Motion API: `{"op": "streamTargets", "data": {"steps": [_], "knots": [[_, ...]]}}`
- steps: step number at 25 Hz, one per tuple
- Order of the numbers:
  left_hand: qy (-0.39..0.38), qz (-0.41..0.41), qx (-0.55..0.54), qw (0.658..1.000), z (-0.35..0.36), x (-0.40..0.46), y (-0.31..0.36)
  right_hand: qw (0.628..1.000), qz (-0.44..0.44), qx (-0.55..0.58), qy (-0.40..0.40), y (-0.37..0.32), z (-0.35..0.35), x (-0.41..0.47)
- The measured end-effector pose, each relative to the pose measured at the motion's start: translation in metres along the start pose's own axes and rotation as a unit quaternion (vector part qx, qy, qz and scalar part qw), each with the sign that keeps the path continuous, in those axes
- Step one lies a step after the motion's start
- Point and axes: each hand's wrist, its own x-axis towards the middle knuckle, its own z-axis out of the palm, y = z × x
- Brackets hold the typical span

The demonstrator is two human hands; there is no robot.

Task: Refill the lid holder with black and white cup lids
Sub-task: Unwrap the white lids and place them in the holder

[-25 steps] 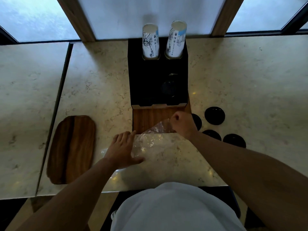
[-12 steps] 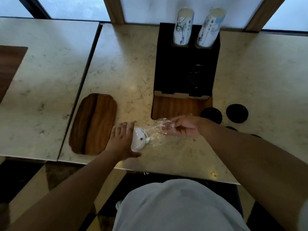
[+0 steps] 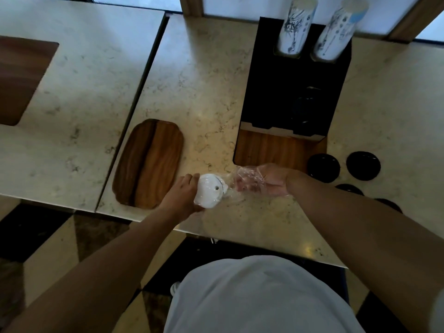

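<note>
A stack of white cup lids lies on its side on the marble counter, half out of a clear plastic sleeve. My left hand grips the left end of the white stack. My right hand is shut on the crumpled sleeve just right of the lids. The black lid holder with a wooden front stands just behind my hands. Several black lids lie flat on the counter to its right, some hidden by my right arm.
Two tall stacks of printed paper cups stand in the back of the holder. A wooden tray lies left of my hands near the counter's front edge. A gap separates this counter from the one at left.
The white lids have slid leftward out of the sleeve in my left hand, while my right hand has pulled the sleeve right. The view has shifted left and closer.
</note>
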Motion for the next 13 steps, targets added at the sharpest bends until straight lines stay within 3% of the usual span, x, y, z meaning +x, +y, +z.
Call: {"op": "streamTargets", "data": {"steps": [6,13], "knots": [[0.038,-0.010,-0.079,0.996,0.000,-0.002,-0.003,1.000,-0.001,0.010,-0.001,-0.002,0.012,-0.001],[0.059,0.021,-0.041,0.997,0.005,-0.004,-0.003,0.999,0.025,-0.041,0.020,-0.002,0.018,0.004]]}}
